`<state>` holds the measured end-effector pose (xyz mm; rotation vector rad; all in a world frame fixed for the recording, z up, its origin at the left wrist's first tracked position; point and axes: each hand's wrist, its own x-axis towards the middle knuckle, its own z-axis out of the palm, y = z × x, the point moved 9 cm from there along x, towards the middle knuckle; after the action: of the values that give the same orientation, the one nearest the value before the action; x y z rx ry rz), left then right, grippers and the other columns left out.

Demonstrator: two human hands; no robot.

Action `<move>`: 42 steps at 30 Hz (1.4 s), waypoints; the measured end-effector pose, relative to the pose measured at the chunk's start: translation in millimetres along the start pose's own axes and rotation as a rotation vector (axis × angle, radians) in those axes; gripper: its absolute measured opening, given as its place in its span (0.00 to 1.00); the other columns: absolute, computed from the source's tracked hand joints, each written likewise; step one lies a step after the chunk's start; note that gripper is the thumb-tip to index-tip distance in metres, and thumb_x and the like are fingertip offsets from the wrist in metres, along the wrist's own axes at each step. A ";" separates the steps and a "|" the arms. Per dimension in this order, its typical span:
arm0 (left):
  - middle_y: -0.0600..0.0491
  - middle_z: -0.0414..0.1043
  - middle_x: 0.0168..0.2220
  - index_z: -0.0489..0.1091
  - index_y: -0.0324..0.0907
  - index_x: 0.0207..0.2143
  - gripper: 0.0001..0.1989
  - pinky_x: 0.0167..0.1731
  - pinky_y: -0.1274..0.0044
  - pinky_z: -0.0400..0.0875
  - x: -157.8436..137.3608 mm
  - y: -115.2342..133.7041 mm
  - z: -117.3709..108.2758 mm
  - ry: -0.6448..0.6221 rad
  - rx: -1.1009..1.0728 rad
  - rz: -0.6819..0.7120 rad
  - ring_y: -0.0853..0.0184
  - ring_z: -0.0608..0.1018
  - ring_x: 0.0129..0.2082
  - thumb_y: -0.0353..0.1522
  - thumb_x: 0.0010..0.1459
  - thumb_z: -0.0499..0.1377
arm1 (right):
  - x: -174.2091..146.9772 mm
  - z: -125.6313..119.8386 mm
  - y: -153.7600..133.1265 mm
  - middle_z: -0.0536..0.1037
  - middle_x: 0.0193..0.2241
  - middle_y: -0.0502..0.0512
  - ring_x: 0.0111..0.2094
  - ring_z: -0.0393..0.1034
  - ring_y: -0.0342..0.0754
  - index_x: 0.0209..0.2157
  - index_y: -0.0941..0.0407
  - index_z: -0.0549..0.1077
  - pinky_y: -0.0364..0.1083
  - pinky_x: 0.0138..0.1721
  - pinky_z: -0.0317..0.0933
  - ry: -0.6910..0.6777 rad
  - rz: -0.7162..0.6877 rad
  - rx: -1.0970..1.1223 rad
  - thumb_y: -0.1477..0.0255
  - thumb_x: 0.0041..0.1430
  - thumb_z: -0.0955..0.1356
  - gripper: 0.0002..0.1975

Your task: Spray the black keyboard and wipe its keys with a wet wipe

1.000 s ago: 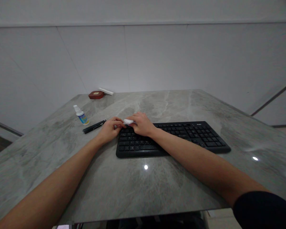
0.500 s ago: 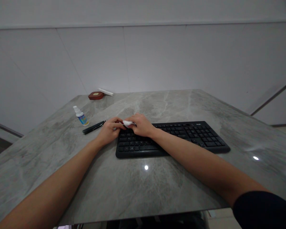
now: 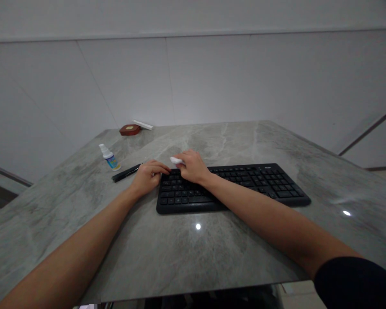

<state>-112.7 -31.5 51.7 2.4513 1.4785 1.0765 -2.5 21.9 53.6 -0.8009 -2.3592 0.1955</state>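
Note:
A black keyboard (image 3: 197, 199) lies on the marble-look tabletop, its number pad to the right. My left hand (image 3: 149, 175) is at the keyboard's far left corner, fingers bent over the edge and thumb tucked close, gripping that corner. Above the upper left keys, my right hand (image 3: 194, 166) is closed round a crumpled white tissue (image 3: 176, 160), pinched between thumb and fingers. Most of the tissue is hidden in that hand. My right hand and forearm cover the middle keys.
Left of the keyboard lies a slim black brush-like tool (image 3: 126, 172). Beyond it a small white spray bottle (image 3: 109, 158) with a blue label stands. A red-brown box (image 3: 129, 129) and a white strip-like object (image 3: 143, 125) rest by the back wall.
My right hand has lifted slightly and moved a little right with the tissue, away from my left fingers. The left hand has barely moved; the keyboard stays in place.

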 end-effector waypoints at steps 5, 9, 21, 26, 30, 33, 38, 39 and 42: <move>0.52 0.78 0.38 0.77 0.43 0.38 0.25 0.45 0.69 0.69 -0.9 7.7 4.7 -0.045 -0.071 0.097 0.63 0.75 0.42 0.18 0.47 0.45 | 0.4 -2.8 10.9 0.79 0.39 0.56 0.40 0.67 0.52 0.43 0.55 0.77 0.50 0.44 0.58 0.016 0.066 0.050 0.77 0.54 0.68 0.14; 0.52 0.77 0.38 0.77 0.43 0.38 0.26 0.46 0.70 0.69 -1.9 3.2 8.1 -0.062 -0.070 0.087 0.64 0.74 0.42 0.18 0.46 0.45 | -0.2 6.1 2.9 0.80 0.36 0.54 0.38 0.68 0.51 0.42 0.54 0.78 0.49 0.42 0.58 -0.074 -0.012 0.060 0.76 0.53 0.68 0.14; 0.52 0.76 0.34 0.77 0.42 0.34 0.25 0.41 0.71 0.70 -1.7 3.5 5.2 -0.020 -0.081 0.100 0.64 0.74 0.38 0.17 0.44 0.46 | -1.2 8.2 -2.3 0.80 0.34 0.55 0.36 0.68 0.50 0.40 0.56 0.78 0.47 0.40 0.58 -0.103 -0.073 0.043 0.75 0.53 0.68 0.12; 0.53 0.77 0.34 0.77 0.43 0.35 0.25 0.41 0.71 0.70 -2.1 3.2 5.6 -0.023 -0.080 0.107 0.64 0.74 0.38 0.17 0.44 0.46 | -1.2 6.8 -0.4 0.80 0.36 0.55 0.38 0.68 0.50 0.40 0.55 0.78 0.47 0.42 0.58 -0.097 -0.045 0.029 0.76 0.54 0.67 0.12; 0.53 0.78 0.35 0.77 0.43 0.35 0.26 0.42 0.71 0.70 -2.3 2.5 5.2 -0.018 -0.085 0.109 0.64 0.74 0.38 0.16 0.43 0.46 | -1.0 6.7 -0.5 0.80 0.36 0.55 0.39 0.68 0.51 0.40 0.55 0.78 0.47 0.43 0.57 -0.107 -0.050 0.036 0.76 0.54 0.67 0.12; 0.53 0.77 0.35 0.77 0.43 0.35 0.26 0.42 0.71 0.70 -2.3 1.7 5.5 -0.019 -0.083 0.103 0.64 0.74 0.39 0.16 0.43 0.46 | -1.4 8.0 -2.3 0.80 0.36 0.55 0.40 0.68 0.51 0.41 0.55 0.78 0.48 0.44 0.56 -0.126 -0.058 0.032 0.75 0.54 0.67 0.12; 0.54 0.78 0.35 0.77 0.44 0.35 0.27 0.43 0.71 0.70 -2.3 -0.3 7.3 -0.027 -0.076 0.097 0.64 0.75 0.39 0.15 0.43 0.45 | 0.1 6.7 1.7 0.80 0.37 0.55 0.40 0.69 0.51 0.41 0.55 0.78 0.47 0.43 0.57 -0.116 -0.029 0.026 0.75 0.53 0.67 0.13; 0.54 0.78 0.35 0.77 0.44 0.35 0.27 0.43 0.70 0.70 -2.3 -0.7 7.5 -0.027 -0.074 0.095 0.64 0.75 0.39 0.15 0.42 0.45 | 0.5 6.7 2.9 0.80 0.37 0.55 0.39 0.70 0.51 0.41 0.55 0.78 0.47 0.42 0.58 -0.119 -0.022 0.022 0.75 0.53 0.67 0.13; 0.54 0.78 0.35 0.77 0.44 0.35 0.27 0.43 0.70 0.71 -2.2 -1.0 7.7 -0.030 -0.071 0.089 0.64 0.75 0.39 0.16 0.42 0.45 | 1.1 3.7 11.1 0.80 0.37 0.56 0.40 0.70 0.52 0.39 0.56 0.78 0.47 0.42 0.58 -0.091 0.052 -0.014 0.76 0.52 0.67 0.13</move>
<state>-109.4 -30.7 44.4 2.4941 1.3104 1.0835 0.0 31.7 47.7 -0.8776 -2.4283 0.2422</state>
